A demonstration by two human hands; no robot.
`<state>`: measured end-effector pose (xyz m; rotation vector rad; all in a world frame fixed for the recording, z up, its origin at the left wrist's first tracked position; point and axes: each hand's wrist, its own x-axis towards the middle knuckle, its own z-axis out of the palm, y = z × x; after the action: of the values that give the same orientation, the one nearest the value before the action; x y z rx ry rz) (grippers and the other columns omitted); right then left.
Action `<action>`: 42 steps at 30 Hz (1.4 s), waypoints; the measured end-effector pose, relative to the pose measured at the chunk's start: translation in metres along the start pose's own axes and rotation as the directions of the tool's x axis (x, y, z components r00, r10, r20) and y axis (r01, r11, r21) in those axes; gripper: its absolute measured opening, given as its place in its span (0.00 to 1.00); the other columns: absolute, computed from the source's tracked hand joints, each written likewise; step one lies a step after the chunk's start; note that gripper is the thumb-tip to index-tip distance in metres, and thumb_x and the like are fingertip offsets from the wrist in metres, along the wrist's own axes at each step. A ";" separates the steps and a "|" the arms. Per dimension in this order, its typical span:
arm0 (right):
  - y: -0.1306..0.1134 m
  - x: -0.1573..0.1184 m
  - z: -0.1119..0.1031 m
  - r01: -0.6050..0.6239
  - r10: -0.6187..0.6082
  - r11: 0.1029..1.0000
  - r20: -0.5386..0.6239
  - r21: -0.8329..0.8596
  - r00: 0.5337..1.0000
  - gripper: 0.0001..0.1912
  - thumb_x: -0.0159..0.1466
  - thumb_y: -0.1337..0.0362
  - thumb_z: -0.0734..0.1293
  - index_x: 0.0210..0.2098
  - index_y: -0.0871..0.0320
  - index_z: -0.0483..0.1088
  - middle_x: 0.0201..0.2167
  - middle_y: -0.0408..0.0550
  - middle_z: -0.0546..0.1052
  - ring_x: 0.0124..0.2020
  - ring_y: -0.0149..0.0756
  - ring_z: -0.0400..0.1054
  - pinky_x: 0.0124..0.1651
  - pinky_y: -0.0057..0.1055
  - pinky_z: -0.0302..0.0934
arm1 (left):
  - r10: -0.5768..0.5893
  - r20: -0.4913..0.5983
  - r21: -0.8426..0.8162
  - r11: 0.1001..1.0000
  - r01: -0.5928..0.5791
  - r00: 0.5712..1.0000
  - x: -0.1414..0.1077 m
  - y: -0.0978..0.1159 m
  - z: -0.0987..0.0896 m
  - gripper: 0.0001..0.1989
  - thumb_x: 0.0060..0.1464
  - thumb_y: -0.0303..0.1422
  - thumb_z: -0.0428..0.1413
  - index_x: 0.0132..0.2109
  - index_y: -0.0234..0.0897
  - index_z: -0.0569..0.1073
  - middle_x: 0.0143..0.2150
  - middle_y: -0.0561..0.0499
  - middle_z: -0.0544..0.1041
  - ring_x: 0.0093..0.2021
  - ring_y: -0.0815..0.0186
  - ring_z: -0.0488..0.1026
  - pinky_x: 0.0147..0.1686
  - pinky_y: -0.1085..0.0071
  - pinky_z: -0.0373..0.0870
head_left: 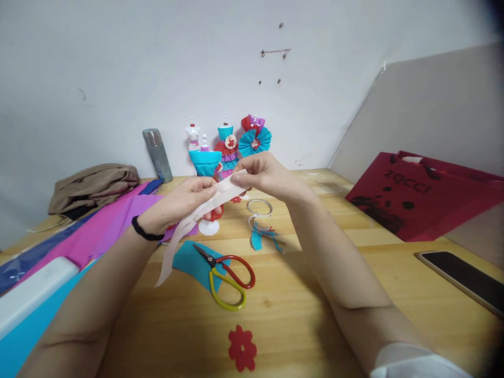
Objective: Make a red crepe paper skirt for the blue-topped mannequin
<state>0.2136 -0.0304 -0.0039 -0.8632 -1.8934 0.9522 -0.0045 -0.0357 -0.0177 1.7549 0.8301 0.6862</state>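
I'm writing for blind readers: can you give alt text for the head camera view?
A person's left hand and right hand hold a pale pink strip above a wooden table. Below lie red-and-yellow-handled scissors, partly on a blue piece, and a red flower cutout; small dressed mannequins stand behind.

Pale wooden tabletop (299, 325), grained, bearing a grey cylindrical flask (158, 157), a dark-faced rectangular phone (464, 274), a red flower-shaped cutout (246, 358), and a turquoise sheet (188, 260) partly beneath red-and-yellow-handled metal scissors (211, 261).
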 end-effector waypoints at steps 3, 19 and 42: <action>0.002 0.001 -0.001 0.002 -0.002 1.000 -0.001 0.003 1.000 0.07 0.59 0.68 0.69 0.24 0.61 0.72 0.19 0.43 0.73 0.21 0.27 0.68 0.23 0.22 0.63 | -0.032 0.039 0.084 0.996 0.029 0.999 -0.001 0.001 -0.003 0.15 0.62 0.42 0.56 0.40 0.32 0.73 0.33 0.46 0.80 0.29 0.67 0.76 0.28 0.75 0.70; -0.006 -0.009 -0.026 0.056 -0.057 0.998 -0.043 -0.012 0.997 0.09 0.59 0.68 0.70 0.22 0.61 0.73 0.19 0.43 0.72 0.22 0.25 0.67 0.25 0.22 0.66 | -0.146 0.192 0.257 0.962 0.094 0.971 -0.006 0.006 -0.029 0.12 0.49 0.35 0.64 0.40 0.34 0.79 0.33 0.52 0.79 0.31 0.66 0.76 0.28 0.77 0.67; 0.006 -0.001 -0.020 0.030 -0.032 0.998 0.019 0.063 0.999 0.06 0.60 0.66 0.71 0.28 0.61 0.76 0.22 0.44 0.77 0.22 0.27 0.70 0.26 0.24 0.66 | -0.066 0.086 0.064 0.996 0.061 0.994 0.001 0.005 0.005 0.13 0.60 0.39 0.57 0.32 0.34 0.72 0.22 0.53 0.71 0.18 0.74 0.63 0.19 0.79 0.61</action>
<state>0.2332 -0.0230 -0.0022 -0.7875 -1.8784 0.9999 0.0010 -0.0387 -0.0144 1.7925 0.8507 0.5424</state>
